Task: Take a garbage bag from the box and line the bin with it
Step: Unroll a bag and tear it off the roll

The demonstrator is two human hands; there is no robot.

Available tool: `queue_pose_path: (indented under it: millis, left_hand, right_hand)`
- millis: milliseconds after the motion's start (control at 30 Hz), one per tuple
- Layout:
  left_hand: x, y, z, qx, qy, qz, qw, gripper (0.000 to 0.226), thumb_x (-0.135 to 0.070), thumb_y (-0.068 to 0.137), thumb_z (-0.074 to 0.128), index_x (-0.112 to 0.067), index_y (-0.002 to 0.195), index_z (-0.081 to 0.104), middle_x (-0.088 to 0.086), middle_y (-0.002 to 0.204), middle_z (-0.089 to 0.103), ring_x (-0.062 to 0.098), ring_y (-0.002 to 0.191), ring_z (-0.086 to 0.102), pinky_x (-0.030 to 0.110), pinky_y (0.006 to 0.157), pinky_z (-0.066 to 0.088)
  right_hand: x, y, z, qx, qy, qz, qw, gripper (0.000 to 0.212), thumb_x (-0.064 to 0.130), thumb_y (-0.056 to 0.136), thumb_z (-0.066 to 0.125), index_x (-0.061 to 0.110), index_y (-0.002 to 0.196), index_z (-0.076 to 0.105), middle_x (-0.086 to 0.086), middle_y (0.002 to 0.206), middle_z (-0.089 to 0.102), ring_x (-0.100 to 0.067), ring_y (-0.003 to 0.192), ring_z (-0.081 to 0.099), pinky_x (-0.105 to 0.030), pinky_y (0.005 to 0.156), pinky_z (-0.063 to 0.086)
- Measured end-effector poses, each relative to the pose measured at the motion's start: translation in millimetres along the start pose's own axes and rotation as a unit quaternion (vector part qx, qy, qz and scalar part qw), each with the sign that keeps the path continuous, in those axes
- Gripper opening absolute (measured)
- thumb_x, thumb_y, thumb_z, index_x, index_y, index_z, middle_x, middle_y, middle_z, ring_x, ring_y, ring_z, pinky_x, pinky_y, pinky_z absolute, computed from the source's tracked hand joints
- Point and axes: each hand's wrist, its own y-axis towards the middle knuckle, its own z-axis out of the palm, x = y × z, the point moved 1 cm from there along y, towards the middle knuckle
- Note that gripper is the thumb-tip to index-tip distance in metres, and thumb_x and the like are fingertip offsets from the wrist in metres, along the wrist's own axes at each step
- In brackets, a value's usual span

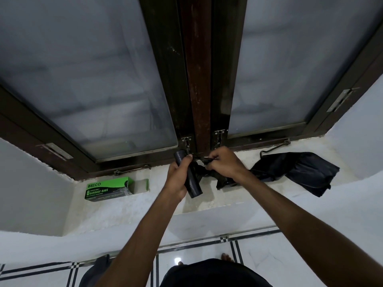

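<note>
Roll of black garbage bags: one, cylindrical, tilted, held above the window sill, gripped round its middle by the left hand, whose fingers are wrapped about it with the thumb pressed on the near face; both ends of the roll stick out past the fist. Loose bag end: black film, partly unrolled, running from the roll rightward to the right hand, which is closed in a pinch on a bunched bit of that film; the rest droops below and between the two hands. Garbage bag box: green and black, lettered "BECO" and "GARBAGE BAGS", lying flat on the sill well to the left of the left hand, its right end flap open. Black crumpled bag or cloth: lying on the sill to the right of the right hand, partly behind the right forearm; which of the two it is cannot be told. Window sill: pale stone, stained, beneath both hands. Window: dark brown wooden frame, two frosted panes, directly beyond the hands; metal latches at the base of the centre post just above the knuckles. Floor: white glossy tiles with dark lines, below the forearms, toes showing.
</note>
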Motion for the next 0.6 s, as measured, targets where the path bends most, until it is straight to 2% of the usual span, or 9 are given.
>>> queue_pose_path:
  millis: [100, 233, 367, 467, 600]
  left_hand:
    - [-5, 2, -6, 0.012, -0.029, -0.010, 0.999, 0.013, -0.024, 0.095, 0.064, -0.011, 0.097, 0.063, 0.008, 0.081, 0.069, 0.023, 0.077, 0.068, 0.042, 0.083, 0.056]
    - [-7, 2, -8, 0.030, -0.037, -0.016, 0.999, 0.021, -0.024, 0.095, 0.063, -0.008, 0.109, 0.063, 0.009, 0.088, 0.072, 0.023, 0.083, 0.070, 0.037, 0.076, 0.057]
    - [-5, 4, -10, 0.048, -0.040, -0.029, 0.998, 0.019, -0.024, 0.095, 0.063, -0.009, 0.107, 0.064, 0.005, 0.082, 0.075, 0.021, 0.080, 0.072, 0.035, 0.075, 0.057]
    - [-4, 3, -9, 0.058, -0.035, -0.034, 0.997, 0.016, -0.023, 0.096, 0.062, -0.010, 0.104, 0.064, 0.007, 0.084, 0.075, 0.021, 0.079, 0.072, 0.035, 0.072, 0.057]
    - [-5, 6, -9, 0.054, 0.003, -0.017, 0.998, 0.018, -0.026, 0.096, 0.062, -0.010, 0.105, 0.064, 0.010, 0.094, 0.073, 0.023, 0.090, 0.070, 0.037, 0.081, 0.057]
  right_hand:
    - [1, -1, -10, 0.074, 0.082, 0.028, 0.994, 0.006, 0.006, 0.082, 0.075, 0.000, 0.084, 0.076, -0.004, 0.075, 0.071, -0.013, 0.077, 0.064, -0.026, 0.072, 0.044]
    - [1, 4, -18, 0.113, 0.102, 0.059, 0.987, 0.015, 0.013, 0.088, 0.071, 0.005, 0.099, 0.077, -0.008, 0.105, 0.076, -0.018, 0.107, 0.065, -0.026, 0.090, 0.045]
    - [-5, 8, -23, 0.143, 0.122, 0.114, 0.976, 0.036, 0.032, 0.078, 0.068, 0.017, 0.109, 0.075, -0.002, 0.124, 0.067, -0.021, 0.122, 0.058, -0.040, 0.107, 0.041]
    - [-1, 4, -28, 0.169, 0.129, 0.111, 0.971, 0.033, 0.035, 0.083, 0.065, 0.018, 0.108, 0.077, -0.004, 0.117, 0.073, -0.021, 0.110, 0.066, -0.037, 0.103, 0.046]
    - [3, 2, -30, 0.195, 0.078, 0.070, 0.975, 0.027, 0.035, 0.084, 0.077, 0.016, 0.103, 0.079, 0.000, 0.105, 0.078, -0.013, 0.105, 0.068, -0.026, 0.093, 0.048]
